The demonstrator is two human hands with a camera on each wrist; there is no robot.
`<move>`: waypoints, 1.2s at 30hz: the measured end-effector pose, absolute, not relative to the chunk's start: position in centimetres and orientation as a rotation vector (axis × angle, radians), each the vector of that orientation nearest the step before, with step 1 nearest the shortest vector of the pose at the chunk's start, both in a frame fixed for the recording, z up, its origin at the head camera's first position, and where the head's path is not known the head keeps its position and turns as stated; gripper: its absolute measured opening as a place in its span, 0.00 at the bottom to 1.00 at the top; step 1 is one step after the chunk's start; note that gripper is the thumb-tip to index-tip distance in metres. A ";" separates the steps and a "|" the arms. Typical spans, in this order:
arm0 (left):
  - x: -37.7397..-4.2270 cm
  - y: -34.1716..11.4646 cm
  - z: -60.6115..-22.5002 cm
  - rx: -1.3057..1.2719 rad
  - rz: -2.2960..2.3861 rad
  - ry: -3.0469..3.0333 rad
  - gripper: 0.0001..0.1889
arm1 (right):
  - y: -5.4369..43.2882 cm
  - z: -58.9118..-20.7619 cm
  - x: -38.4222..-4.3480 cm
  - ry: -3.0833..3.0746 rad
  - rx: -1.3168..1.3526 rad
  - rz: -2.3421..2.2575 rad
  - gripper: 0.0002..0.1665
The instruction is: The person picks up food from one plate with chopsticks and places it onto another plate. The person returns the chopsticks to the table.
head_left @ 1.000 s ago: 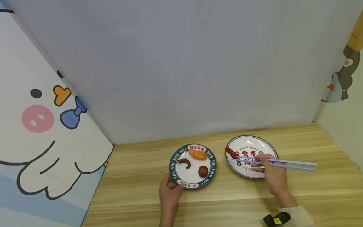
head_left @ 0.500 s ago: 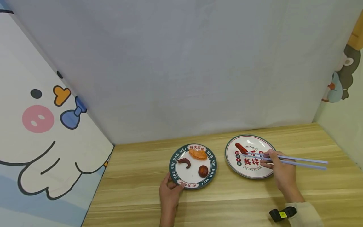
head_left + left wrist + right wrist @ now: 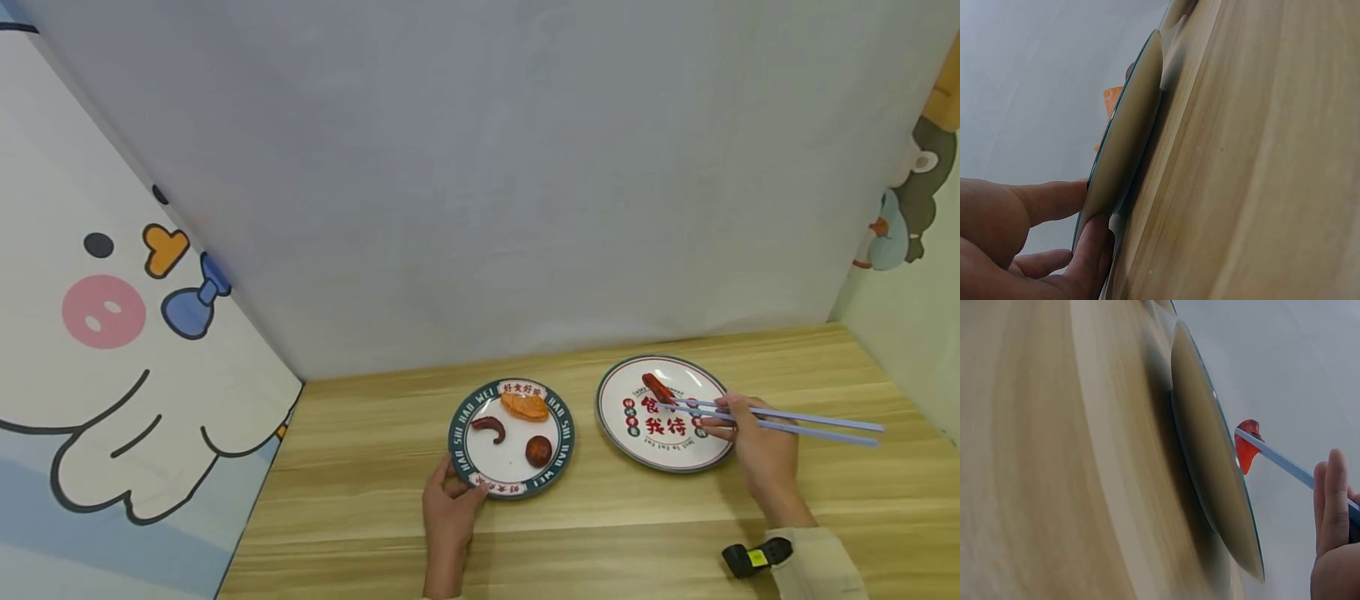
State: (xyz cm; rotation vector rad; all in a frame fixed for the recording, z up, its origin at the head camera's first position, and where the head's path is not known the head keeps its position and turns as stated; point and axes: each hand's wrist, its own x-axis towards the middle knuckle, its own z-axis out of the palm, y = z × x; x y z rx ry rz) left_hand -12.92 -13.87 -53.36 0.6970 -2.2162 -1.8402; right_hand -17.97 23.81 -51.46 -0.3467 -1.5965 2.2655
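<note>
In the head view my left hand (image 3: pixel 452 508) grips the near-left rim of a green-edged plate (image 3: pixel 457 437). The left wrist view shows the thumb over that rim and fingers beneath it. On this plate lie an orange slice-like food piece (image 3: pixel 525 407), a curled dark-red tentacle-like piece (image 3: pixel 490 428) and a round brown-red piece (image 3: pixel 538 451). My right hand (image 3: pixel 767 454) holds a pair of lilac chopsticks (image 3: pixel 821 419) over the second plate (image 3: pixel 645 454), which has red lettering. At their tips is an elongated red food piece (image 3: pixel 657 389); whether it touches the plate I cannot tell.
Both plates stand on a wood-grain table (image 3: pixel 337 483), a small gap between them. A pale grey curtain-like backdrop (image 3: pixel 525 183) rises behind the table. Cartoon-printed panels (image 3: pixel 142 400) flank it left and right. A black wrist device (image 3: pixel 757 557) sits at the right sleeve.
My right hand and the chopsticks have moved right, taking the red piece from the second plate's left rim toward its upper middle. The left hand stays on its plate.
</note>
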 end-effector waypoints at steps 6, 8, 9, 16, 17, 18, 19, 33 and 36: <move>-13.1 -13.9 -53.6 0.701 -1.838 -2.217 0.43 | 24.3 -51.5 -18.2 -1.589 -0.487 2.237 0.12; -13.1 -13.9 -53.7 0.702 -1.842 -2.218 0.43 | 24.5 -51.5 -18.3 -1.589 -0.521 2.230 0.12; -13.1 -13.9 -53.7 0.702 -1.843 -2.217 0.43 | 24.6 -51.6 -18.4 -1.595 -0.529 2.225 0.11; -13.0 -13.9 -53.7 0.723 -1.834 -2.223 0.43 | 25.1 -51.9 -18.6 -1.593 -0.569 2.218 0.14; -13.0 -13.9 -53.7 0.715 -1.835 -2.221 0.43 | 25.1 -52.0 -18.6 -1.594 -0.570 2.215 0.15; -13.0 -13.9 -53.7 0.714 -1.838 -2.219 0.43 | 25.2 -52.1 -18.6 -1.591 -0.570 2.216 0.15; -13.0 -13.9 -53.6 0.708 -1.841 -2.219 0.43 | 25.2 -52.1 -18.7 -1.598 -0.569 2.210 0.15; -13.1 -13.8 -53.6 0.748 -1.833 -2.228 0.43 | 25.6 -51.9 -18.4 -1.645 -0.622 2.242 0.16; -13.2 -13.8 -53.6 0.761 -1.832 -2.232 0.43 | 25.7 -51.9 -18.3 -1.637 -0.586 2.263 0.17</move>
